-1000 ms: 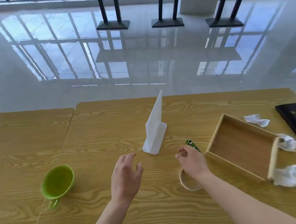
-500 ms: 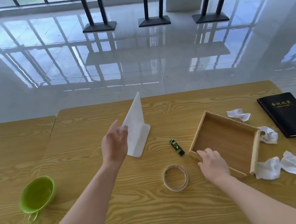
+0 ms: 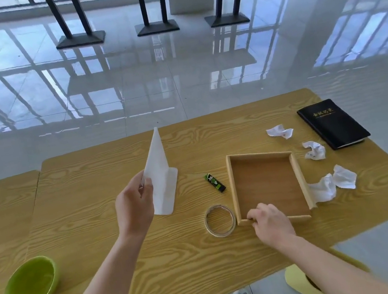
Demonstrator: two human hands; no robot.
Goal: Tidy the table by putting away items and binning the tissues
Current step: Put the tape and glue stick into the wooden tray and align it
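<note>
My left hand (image 3: 135,204) pinches the near edge of a white L-shaped stand (image 3: 161,177) that rises upright from the table. My right hand (image 3: 271,223) grips the near left corner of an empty wooden tray (image 3: 299,176). A ring of tape (image 3: 219,220) lies flat just left of that corner. A small black and green tube (image 3: 215,182) rests between the stand and the tray. Crumpled tissues lie right of the tray: one at the back (image 3: 280,131), one further right (image 3: 314,150), and a larger bunch (image 3: 332,185) against the tray's right wall.
A black notebook (image 3: 332,122) lies at the table's far right corner. A green cup (image 3: 29,284) sits near the front left edge, on the adjoining table. A yellow stool (image 3: 301,282) and a shoe show below the table's front edge. Black table legs stand on the glossy floor beyond.
My left hand rose from the table and took hold of the white stand. My right hand left the tape ring, reached the tray's corner, and turned the tray square to me.
</note>
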